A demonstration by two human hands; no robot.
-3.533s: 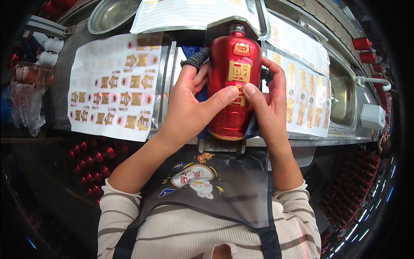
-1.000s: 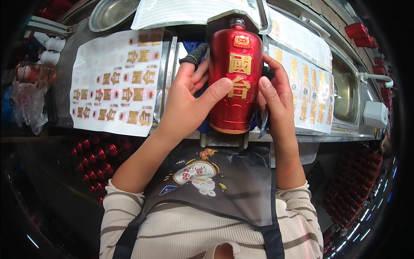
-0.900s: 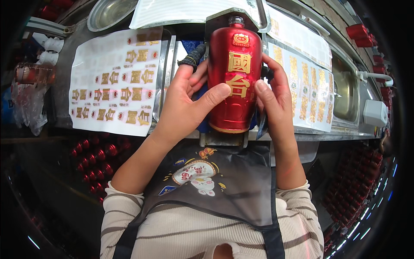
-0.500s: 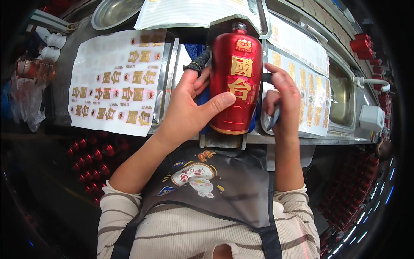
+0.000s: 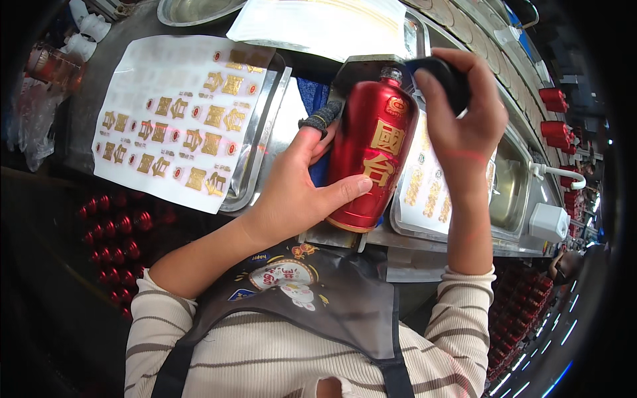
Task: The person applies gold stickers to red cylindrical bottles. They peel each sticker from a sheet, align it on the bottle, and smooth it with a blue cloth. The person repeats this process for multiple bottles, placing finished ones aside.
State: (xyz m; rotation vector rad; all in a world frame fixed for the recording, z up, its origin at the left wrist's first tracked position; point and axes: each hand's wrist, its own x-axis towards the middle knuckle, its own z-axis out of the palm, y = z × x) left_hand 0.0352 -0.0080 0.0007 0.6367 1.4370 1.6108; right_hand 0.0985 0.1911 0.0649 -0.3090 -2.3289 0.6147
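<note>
A glossy red bottle (image 5: 371,162) with gold characters on its side lies tilted on a metal stand at the bench edge. My left hand (image 5: 295,192) grips its lower body, thumb across the front, a dark cot on one fingertip. My right hand (image 5: 464,123) is raised to the right of the bottle's neck and is closed around a small black object (image 5: 441,73). It does not touch the bottle.
A white sheet of gold stickers (image 5: 182,116) lies in a metal tray at the left. Another sticker sheet (image 5: 428,186) lies right of the bottle. A steel sink (image 5: 511,192) sits at the right. Several red bottles (image 5: 109,219) stand below the bench.
My right hand has left the bottle's side and risen up to the right, now holding a small black object. My left hand still holds the bottle, which has tilted slightly.
</note>
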